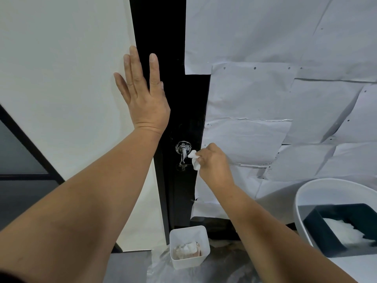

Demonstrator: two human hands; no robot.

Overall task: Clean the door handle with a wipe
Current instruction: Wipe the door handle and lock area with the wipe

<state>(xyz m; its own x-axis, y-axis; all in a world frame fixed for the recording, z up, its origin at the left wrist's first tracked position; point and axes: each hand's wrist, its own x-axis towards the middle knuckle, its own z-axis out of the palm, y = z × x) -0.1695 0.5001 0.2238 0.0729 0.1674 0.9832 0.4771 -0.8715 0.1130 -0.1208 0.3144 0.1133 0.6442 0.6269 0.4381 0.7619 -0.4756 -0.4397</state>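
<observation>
The cleaning looks like it is in the middle, not at the start and not at the end. The right hand [214, 162] pinches a small white wipe [194, 160] in curled fingers and holds it against the right side of the shiny door handle [183, 151]. The handle sits low on the black door [175, 99], below the left hand [142, 92]. That left hand is flat and open, fingers straight, pressing on the door edge and the white wall [61, 68] beside it (probably to keep the door from swinging).

The handle has white smears on it, maybe foam or just glare, so I think it needs more rubbing. The left side and the lower part are not touched by the wipe right now. A white tub [204, 237] with crumpled wipes sits on the floor below.
</observation>
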